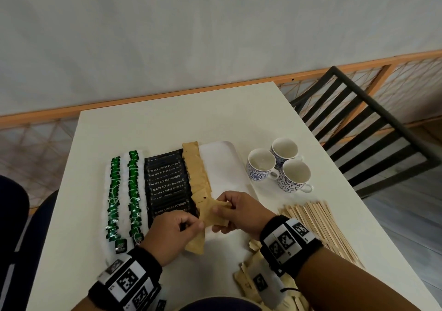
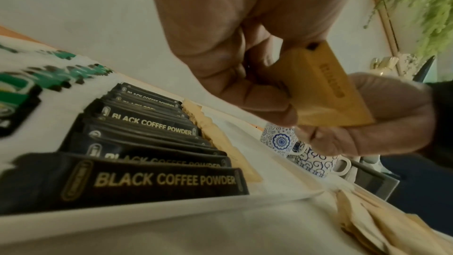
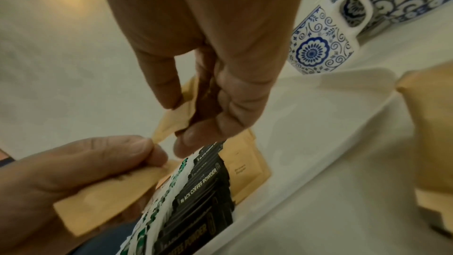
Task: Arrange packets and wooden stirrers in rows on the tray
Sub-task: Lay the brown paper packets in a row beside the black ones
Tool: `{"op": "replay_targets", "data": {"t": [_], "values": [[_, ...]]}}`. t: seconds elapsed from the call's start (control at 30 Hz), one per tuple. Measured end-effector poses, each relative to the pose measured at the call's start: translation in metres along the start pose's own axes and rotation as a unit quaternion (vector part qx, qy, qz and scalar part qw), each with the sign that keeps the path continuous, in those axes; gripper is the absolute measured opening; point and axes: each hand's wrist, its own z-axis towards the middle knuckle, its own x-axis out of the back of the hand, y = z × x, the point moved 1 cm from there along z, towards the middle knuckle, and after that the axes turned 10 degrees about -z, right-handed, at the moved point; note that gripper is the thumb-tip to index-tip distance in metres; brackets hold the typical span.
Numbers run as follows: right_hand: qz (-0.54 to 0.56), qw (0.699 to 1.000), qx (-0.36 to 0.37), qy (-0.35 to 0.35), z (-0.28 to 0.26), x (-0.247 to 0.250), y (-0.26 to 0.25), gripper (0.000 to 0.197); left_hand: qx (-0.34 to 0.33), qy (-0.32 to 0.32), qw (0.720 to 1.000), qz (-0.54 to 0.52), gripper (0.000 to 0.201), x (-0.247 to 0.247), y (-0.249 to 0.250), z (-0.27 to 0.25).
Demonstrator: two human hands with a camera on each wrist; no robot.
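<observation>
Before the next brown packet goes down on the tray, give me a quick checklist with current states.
1. Both hands on brown packets: ok; left hand and right hand pinch brown packets.
2. How many packets are held: cannot tell.
3. Brown row started beside the black coffee packets: ok.
4. Free strip on the tray right of that row: ok.
5. Wooden stirrers on the tray: not ok; they lie on the table.
6. Cups off the tray: ok.

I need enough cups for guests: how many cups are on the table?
3, grouped right of the tray: floral cup on the left, one behind, scroll-patterned cup nearest. None seem hidden.
</observation>
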Motion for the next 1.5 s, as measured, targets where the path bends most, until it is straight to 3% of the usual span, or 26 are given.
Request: {"op": "replay_targets", "data": {"t": [0.1,0.17,0.27,0.37,0.47,0.6,0.8,1.13,1.5], "values": [[-0.197,0.979,0.023,-0.046,-0.003,-0.001,-0.004,0.007,0.008,0.030,0.999,-0.007,0.006,0.002,-0.001,-0.001],[-0.285,0.956,0.041,-0.060,-0.001,-0.004,-0.004,0.008,-0.003,0.011,1.000,0.010,0.005,0.002,-0.002,-0.001],[-0.266,0.963,0.027,-0.023,0.005,-0.005,-0.001,0.014,-0.013,-0.020,0.999,0.038,0.013,0.001,-0.006,-0.001],[-0.238,0.970,0.014,0.053,0.014,-0.001,0.005,0.021,0.007,-0.010,0.999,0.046,0.018,0.001,-0.011,-0.001],[-0.344,0.935,-0.001,0.092,0.025,0.005,0.011,0.021,0.027,0.021,0.997,0.064,0.016,0.005,-0.016,-0.002],[-0.446,0.894,-0.017,0.037,0.037,0.003,0.015,0.028,0.039,0.040,0.996,0.071,0.020,0.010,-0.015,-0.004],[-0.428,0.902,-0.039,0.049,0.049,-0.011,0.023,0.041,0.055,0.052,0.995,0.071,0.023,0.013,-0.016,-0.006],[-0.424,0.903,-0.029,0.063,0.055,-0.014,0.019,0.034,0.080,0.050,0.994,0.051,0.024,0.013,-0.022,-0.007],[-0.379,0.917,0.019,0.118,0.049,-0.013,0.020,0.038,0.135,0.054,0.982,-0.119,0.049,0.018,-0.024,0.000]]}}
